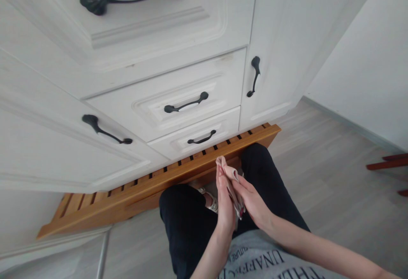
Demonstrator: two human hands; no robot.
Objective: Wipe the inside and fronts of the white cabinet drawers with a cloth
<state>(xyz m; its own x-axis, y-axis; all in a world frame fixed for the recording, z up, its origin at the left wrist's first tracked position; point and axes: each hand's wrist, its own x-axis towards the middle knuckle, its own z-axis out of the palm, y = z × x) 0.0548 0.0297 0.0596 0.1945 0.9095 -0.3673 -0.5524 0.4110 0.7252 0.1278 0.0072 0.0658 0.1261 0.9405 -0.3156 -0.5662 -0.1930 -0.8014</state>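
A small folded pink cloth [235, 194] is pressed between my two palms, above my lap. My left hand [225, 198] lies flat along its left side, fingers together and pointing away from me. On the cloth's right side is my right hand [253, 200], its fingers partly hidden behind the fabric. A rolled or folded edge of the cloth sticks out past my fingertips, and a dark red patch shows near its lower end.
White cabinet [191, 75] with dark handles rises in front, its drawers and doors closed. Below it runs a slatted wooden bench [178, 170], close to my knees. Red-brown wooden legs [387, 164] stand at the right. A sandal [211, 200] shows between my dark trousers.
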